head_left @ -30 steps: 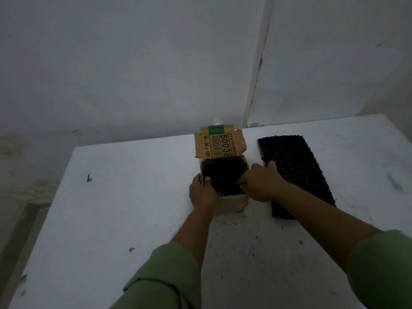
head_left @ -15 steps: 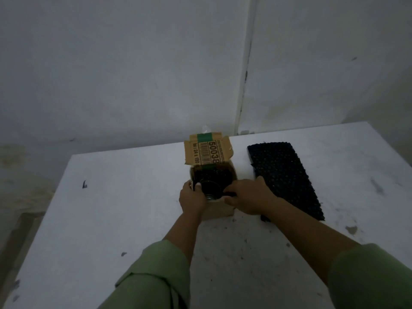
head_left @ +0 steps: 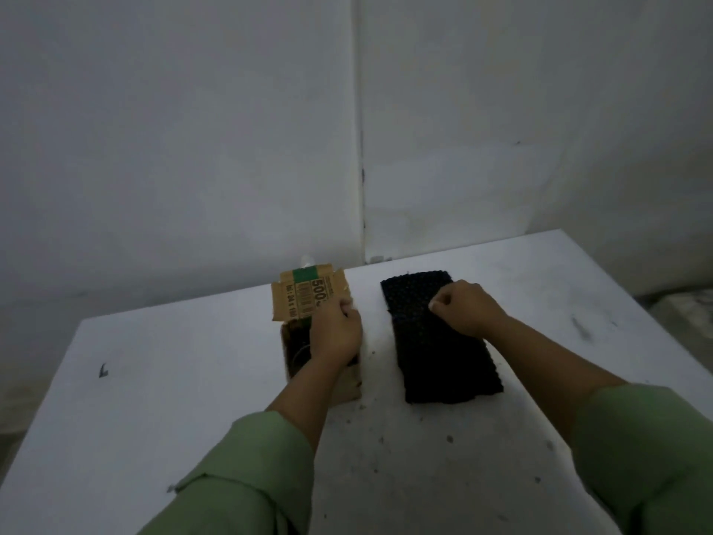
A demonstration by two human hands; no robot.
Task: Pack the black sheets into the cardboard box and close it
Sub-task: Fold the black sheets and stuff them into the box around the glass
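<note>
Toward the far edge of the counter (head_left: 162, 399), near its middle, the cardboard box (head_left: 349, 384) stands open, its lid flap (head_left: 297, 293) raised at the far side with a green stripe and printed digits facing the camera. Dark contents show inside the box, too dim to tell apart. The left hand (head_left: 335, 332) reaches over the box opening, its fingers curled at the right-hand edge of the flap; the grip is narrow, and whether it actually pinches the cardboard cannot be told. Just to the right of the box, apart from it, the stack of black sheets (head_left: 443, 361) lies flat, its long side running from the far edge toward the near edge. The right hand (head_left: 465, 308) rests on the far half of the stack, fingers bunched into a loose fist with thumb and forefinger pressed together on the top sheet; whether a sheet is caught between them cannot be told. Green sleeves (head_left: 247, 480) cover both forearms. Small dark specks dot the near part of the counter.
</note>
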